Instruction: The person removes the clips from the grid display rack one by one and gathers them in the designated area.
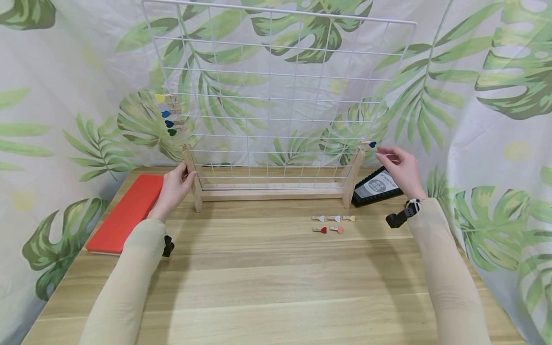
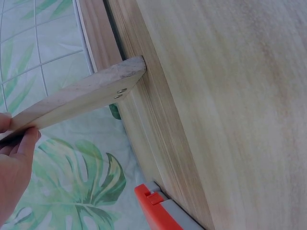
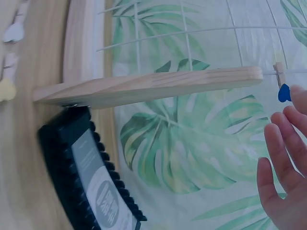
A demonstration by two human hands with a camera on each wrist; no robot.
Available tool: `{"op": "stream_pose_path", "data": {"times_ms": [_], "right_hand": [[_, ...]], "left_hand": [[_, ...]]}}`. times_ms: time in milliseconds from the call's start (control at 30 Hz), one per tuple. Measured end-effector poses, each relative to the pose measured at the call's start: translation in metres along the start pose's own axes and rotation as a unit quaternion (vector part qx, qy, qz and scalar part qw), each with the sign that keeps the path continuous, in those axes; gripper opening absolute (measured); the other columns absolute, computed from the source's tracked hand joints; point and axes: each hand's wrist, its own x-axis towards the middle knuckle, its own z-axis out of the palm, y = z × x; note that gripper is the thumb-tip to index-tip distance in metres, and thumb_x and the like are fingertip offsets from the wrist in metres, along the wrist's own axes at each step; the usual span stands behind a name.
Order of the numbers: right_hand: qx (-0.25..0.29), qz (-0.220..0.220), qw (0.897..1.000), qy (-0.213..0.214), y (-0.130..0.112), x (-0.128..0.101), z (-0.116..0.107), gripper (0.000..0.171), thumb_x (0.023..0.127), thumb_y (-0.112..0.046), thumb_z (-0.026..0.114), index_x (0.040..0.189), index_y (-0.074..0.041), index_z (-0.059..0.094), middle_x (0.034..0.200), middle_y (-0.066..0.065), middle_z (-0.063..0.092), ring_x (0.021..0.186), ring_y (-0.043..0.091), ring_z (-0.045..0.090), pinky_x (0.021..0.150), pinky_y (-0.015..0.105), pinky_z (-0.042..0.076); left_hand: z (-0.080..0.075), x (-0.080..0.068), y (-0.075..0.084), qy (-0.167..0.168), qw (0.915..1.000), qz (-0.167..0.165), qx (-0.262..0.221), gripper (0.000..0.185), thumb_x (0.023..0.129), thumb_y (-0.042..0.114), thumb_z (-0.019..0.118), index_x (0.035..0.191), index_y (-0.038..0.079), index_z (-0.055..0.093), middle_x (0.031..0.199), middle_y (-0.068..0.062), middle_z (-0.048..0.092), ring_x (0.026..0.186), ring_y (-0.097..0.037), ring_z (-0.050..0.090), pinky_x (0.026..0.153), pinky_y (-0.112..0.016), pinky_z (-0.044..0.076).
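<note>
A white wire grid (image 1: pixel 269 98) stands upright in a wooden stand (image 1: pixel 276 193). My left hand (image 1: pixel 175 186) grips the stand's left upright (image 2: pixel 81 93), thumb on one side and fingers on the other. On the grid's right edge, just above the right upright (image 3: pixel 158 86), hangs a small wooden clothespin (image 3: pixel 279 72) with a dark blue heart (image 1: pixel 373 144). Right beside that heart is my right hand (image 1: pixel 402 167), its fingers loosely extended and spread in the right wrist view. Several heart-topped clothespins, including a yellow one (image 1: pixel 160 98) and a green one (image 1: pixel 172 132), line the grid's left edge.
Several clothespins lie on the table right of centre, among them a red-heart one (image 1: pixel 323 230) and a yellow-heart one (image 1: pixel 351 218). A red flat case (image 1: pixel 129 211) lies at the left. Behind the right upright sits a black ridged box (image 1: pixel 375 188). Leaf-patterned cloth (image 1: pixel 496 143) hangs behind.
</note>
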Motion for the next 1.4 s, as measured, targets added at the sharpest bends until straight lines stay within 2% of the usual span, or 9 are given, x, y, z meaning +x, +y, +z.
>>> {"op": "stream_pose_path", "data": {"times_ms": [200, 333, 433, 500, 733, 933, 1067, 1333, 1400], "right_hand": [[0.015, 0.013, 1.0, -0.006, -0.003, 0.015, 0.003, 0.045, 0.098, -0.04, 0.061, 0.13, -0.008, 0.062, 0.13, 0.012, 0.064, 0.091, -0.009, 0.056, 0.082, 0.009, 0.043], [0.041, 0.01, 0.999, -0.003, -0.004, 0.02, 0.005, 0.046, 0.097, -0.037, 0.062, 0.129, -0.004, 0.062, 0.112, -0.007, 0.068, 0.088, -0.008, 0.058, 0.08, 0.009, 0.044], [0.055, 0.005, 0.998, -0.002, -0.004, 0.022, 0.005, 0.043, 0.097, -0.033, 0.064, 0.125, -0.001, 0.064, 0.097, -0.025, 0.064, 0.085, -0.007, 0.06, 0.076, 0.009, 0.044], [0.06, 0.005, 0.998, 0.001, -0.004, 0.023, 0.006, 0.04, 0.097, -0.03, 0.064, 0.124, 0.0, 0.065, 0.093, -0.028, 0.062, 0.084, -0.005, 0.062, 0.075, 0.01, 0.044], [0.058, 0.018, 0.998, -0.006, -0.005, 0.026, 0.007, 0.043, 0.096, -0.037, 0.064, 0.127, -0.007, 0.065, 0.097, -0.027, 0.063, 0.09, -0.002, 0.062, 0.081, 0.012, 0.043], [0.086, 0.019, 0.996, -0.002, -0.004, 0.03, 0.009, 0.039, 0.095, -0.033, 0.066, 0.12, -0.003, 0.068, 0.089, -0.027, 0.066, 0.087, 0.002, 0.063, 0.079, 0.011, 0.045], [0.1, 0.015, 0.995, 0.0, -0.002, 0.032, 0.009, 0.036, 0.095, -0.03, 0.068, 0.117, -0.001, 0.069, 0.086, -0.027, 0.066, 0.083, -0.001, 0.062, 0.079, 0.011, 0.045], [0.073, -0.004, 0.997, 0.025, -0.004, 0.032, 0.008, 0.035, 0.095, -0.03, 0.067, 0.111, 0.002, 0.071, 0.089, -0.013, 0.073, 0.078, 0.002, 0.063, 0.073, 0.013, 0.044], [0.072, -0.006, 0.997, 0.032, -0.004, 0.032, 0.008, 0.034, 0.095, -0.029, 0.067, 0.11, 0.002, 0.071, 0.087, -0.013, 0.073, 0.077, 0.0, 0.063, 0.071, 0.013, 0.044]], "left_hand": [[0.001, 0.0, -0.002, -0.002, 1.0, -0.001, -0.005, 0.018, 0.102, 0.013, 0.054, 0.105, -0.005, 0.056, 0.109, -0.029, 0.068, 0.098, -0.037, 0.066, 0.068, 0.0, 0.035], [0.002, 0.0, -0.002, -0.001, 1.0, 0.002, -0.002, 0.018, 0.102, 0.013, 0.054, 0.103, -0.005, 0.056, 0.107, -0.028, 0.068, 0.094, -0.035, 0.066, 0.066, -0.001, 0.035], [0.002, 0.0, -0.003, -0.001, 1.0, 0.002, 0.0, 0.019, 0.102, 0.013, 0.054, 0.104, -0.005, 0.057, 0.107, -0.028, 0.068, 0.093, -0.034, 0.065, 0.065, -0.001, 0.035], [0.002, 0.001, -0.003, -0.001, 1.0, 0.002, -0.001, 0.019, 0.102, 0.013, 0.055, 0.105, -0.005, 0.057, 0.107, -0.028, 0.068, 0.092, -0.033, 0.065, 0.065, -0.001, 0.035], [0.002, 0.001, -0.003, 0.002, 1.0, 0.005, 0.001, 0.018, 0.101, 0.011, 0.055, 0.107, -0.006, 0.057, 0.108, -0.029, 0.068, 0.092, -0.034, 0.066, 0.066, -0.001, 0.035], [0.001, 0.001, -0.005, -0.002, 1.0, -0.001, 0.005, 0.018, 0.102, 0.013, 0.054, 0.105, -0.005, 0.057, 0.106, -0.028, 0.068, 0.088, -0.031, 0.064, 0.064, -0.004, 0.037], [0.001, 0.001, -0.004, 0.0, 1.0, -0.001, 0.007, 0.018, 0.101, 0.012, 0.055, 0.105, -0.005, 0.057, 0.107, -0.028, 0.068, 0.09, -0.032, 0.065, 0.064, -0.003, 0.036], [0.0, -0.001, -0.002, 0.004, 0.9999, 0.005, 0.012, 0.018, 0.102, 0.013, 0.055, 0.1, -0.004, 0.056, 0.099, -0.027, 0.068, 0.077, -0.024, 0.056, 0.062, -0.009, 0.038], [0.0, 0.0, -0.001, 0.002, 0.9999, 0.005, 0.011, 0.018, 0.102, 0.014, 0.055, 0.101, -0.005, 0.056, 0.101, -0.027, 0.068, 0.079, -0.025, 0.058, 0.063, -0.008, 0.038]]}}
